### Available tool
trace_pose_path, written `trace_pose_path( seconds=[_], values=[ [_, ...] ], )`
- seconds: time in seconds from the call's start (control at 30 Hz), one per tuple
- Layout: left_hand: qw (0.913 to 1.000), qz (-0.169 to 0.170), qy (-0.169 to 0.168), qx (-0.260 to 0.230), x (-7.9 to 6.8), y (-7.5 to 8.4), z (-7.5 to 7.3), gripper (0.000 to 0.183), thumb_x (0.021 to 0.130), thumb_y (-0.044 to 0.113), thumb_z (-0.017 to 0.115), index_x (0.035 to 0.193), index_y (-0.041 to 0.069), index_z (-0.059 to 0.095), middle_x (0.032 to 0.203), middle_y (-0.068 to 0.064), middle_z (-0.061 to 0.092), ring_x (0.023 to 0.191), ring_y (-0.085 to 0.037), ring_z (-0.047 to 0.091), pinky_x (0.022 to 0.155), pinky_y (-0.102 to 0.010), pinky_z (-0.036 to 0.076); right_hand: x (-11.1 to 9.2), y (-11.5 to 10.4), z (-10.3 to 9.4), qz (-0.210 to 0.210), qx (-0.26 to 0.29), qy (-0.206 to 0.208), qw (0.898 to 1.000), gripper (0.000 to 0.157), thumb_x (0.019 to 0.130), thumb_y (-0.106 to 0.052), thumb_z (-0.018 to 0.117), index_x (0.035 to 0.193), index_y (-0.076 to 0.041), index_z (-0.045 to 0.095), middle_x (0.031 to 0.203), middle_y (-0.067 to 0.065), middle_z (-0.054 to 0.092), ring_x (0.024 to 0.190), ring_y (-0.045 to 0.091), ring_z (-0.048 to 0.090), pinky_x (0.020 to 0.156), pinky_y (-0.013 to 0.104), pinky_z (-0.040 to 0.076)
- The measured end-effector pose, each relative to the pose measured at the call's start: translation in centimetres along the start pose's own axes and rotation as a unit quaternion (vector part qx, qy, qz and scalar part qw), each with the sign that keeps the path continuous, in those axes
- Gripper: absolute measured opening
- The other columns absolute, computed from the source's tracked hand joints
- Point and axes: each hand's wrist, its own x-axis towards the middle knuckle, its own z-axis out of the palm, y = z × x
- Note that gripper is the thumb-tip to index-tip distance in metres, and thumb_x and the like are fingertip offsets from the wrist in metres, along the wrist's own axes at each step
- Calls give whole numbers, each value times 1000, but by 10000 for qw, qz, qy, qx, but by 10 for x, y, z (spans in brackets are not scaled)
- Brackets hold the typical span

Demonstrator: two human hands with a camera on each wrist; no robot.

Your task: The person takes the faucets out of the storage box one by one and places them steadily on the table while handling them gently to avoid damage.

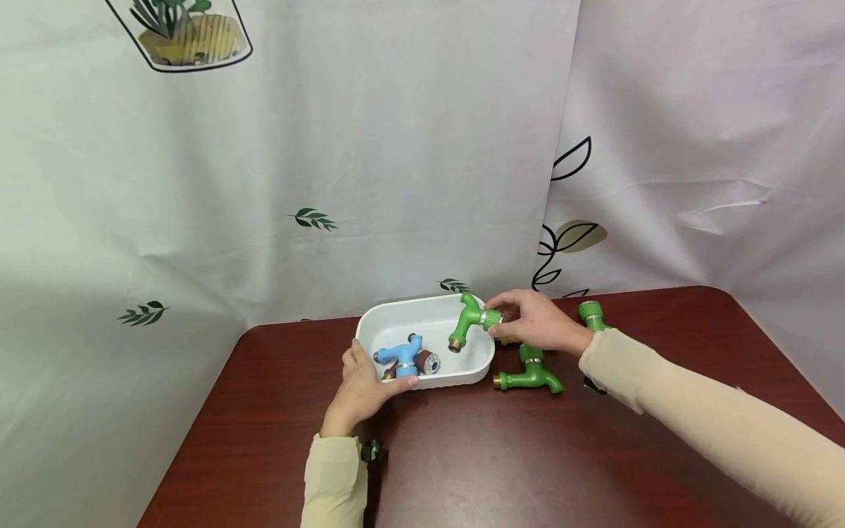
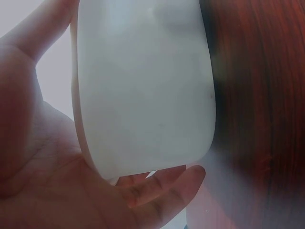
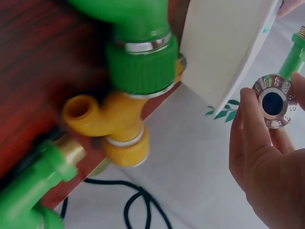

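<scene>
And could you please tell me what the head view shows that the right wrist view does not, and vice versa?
Only the head view shows the inside of the white tub, a brown tap lying there, and both sleeves.

Only the right wrist view shows the knob end of the held green tap, dark within a silvery ring, and the open spout of the yellow tap.

Both show the right hand holding that tap, the tub's outside, two more green taps and the table.

held tap (image 1: 472,315) is green with brass-coloured end | tray (image 1: 455,379) is plain white | inner tap (image 1: 401,356) is light blue | neighbouring tap (image 3: 121,114) is yellow | tabletop (image 1: 528,455) is red-brown, wood-grained | sleeves (image 1: 713,411) are beige | backdrop (image 1: 396,183) is off-white, printed with green leaf sprigs, black outlines
</scene>
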Motion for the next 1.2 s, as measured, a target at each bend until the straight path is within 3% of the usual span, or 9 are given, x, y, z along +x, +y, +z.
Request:
trace_pose_path(
  seconds=[0.3, 0.63, 1.2],
  values=[
    [10000, 44, 21, -24, 1, 1, 0, 138, 73, 54, 86, 153, -14, -5, 152, -34, 13, 133, -49, 29, 104, -58, 39, -15, 10, -17, 160, -41, 56, 9998, 39, 85, -18, 80, 122, -10, 71, 106, 5, 69, 91, 18, 66, 80, 37, 51],
    [10000, 9, 12, -47, 1, 1, -1, 139, 73, 54, 86, 153, -13, -6, 153, -35, 11, 136, -49, 26, 106, -58, 37, -39, 22, -31, 354, -283, 237, 9987, 40, 85, -21, 80, 122, -9, 71, 95, 1, 71, 83, 16, 63, 67, 32, 49],
    [10000, 31, -10, -40, 0, 0, 0, 140, 73, 54, 86, 152, -14, -6, 152, -35, 12, 135, -50, 28, 104, -59, 39, -78, 43, -52, 533, -733, 380, 9952, 41, 85, -31, 82, 119, -11, 72, 105, 1, 68, 93, 17, 63, 73, 31, 49]
  ],
)
